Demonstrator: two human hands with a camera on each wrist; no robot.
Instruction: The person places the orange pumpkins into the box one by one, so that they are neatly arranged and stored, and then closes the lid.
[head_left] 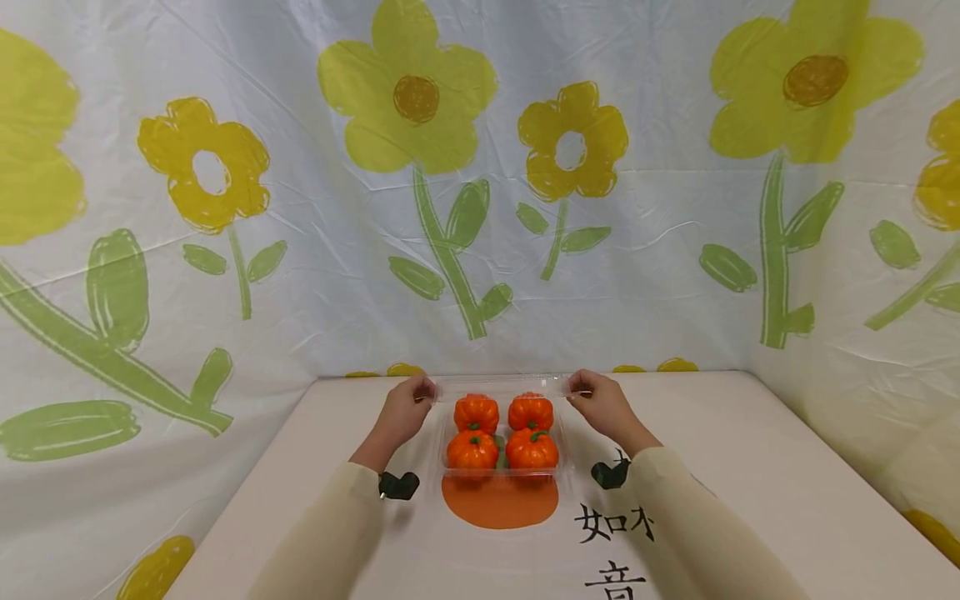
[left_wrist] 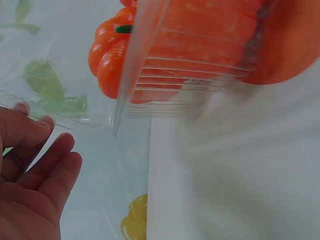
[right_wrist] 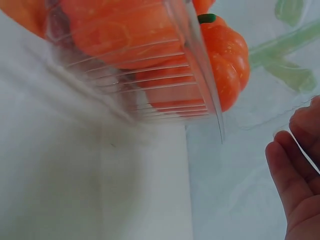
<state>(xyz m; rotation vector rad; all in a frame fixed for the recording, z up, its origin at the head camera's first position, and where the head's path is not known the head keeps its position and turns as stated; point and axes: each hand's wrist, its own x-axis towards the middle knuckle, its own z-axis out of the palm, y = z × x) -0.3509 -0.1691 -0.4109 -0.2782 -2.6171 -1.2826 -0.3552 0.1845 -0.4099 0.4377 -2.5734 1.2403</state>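
Note:
A clear plastic clamshell box (head_left: 500,472) stands on the table with several glossy orange pumpkins (head_left: 472,451) inside, each with a short green stem where visible. Its see-through lid (head_left: 501,387) is raised at the far side. At the lid's left corner, my left hand (head_left: 403,410) pinches the edge between thumb and index finger; the left wrist view shows the other fingers of that hand (left_wrist: 42,172) off the plastic. My right hand (head_left: 604,405) pinches the opposite corner. In the right wrist view this hand (right_wrist: 300,165) is partly cut off, beside the ribbed box wall (right_wrist: 170,85).
The pale table (head_left: 315,467) bears a printed orange circle (head_left: 500,502) before the box and black characters (head_left: 615,525) to its right. A flower-patterned curtain (head_left: 300,208) hangs behind and along the sides. Dark green straps (head_left: 399,485) hang at both wrists.

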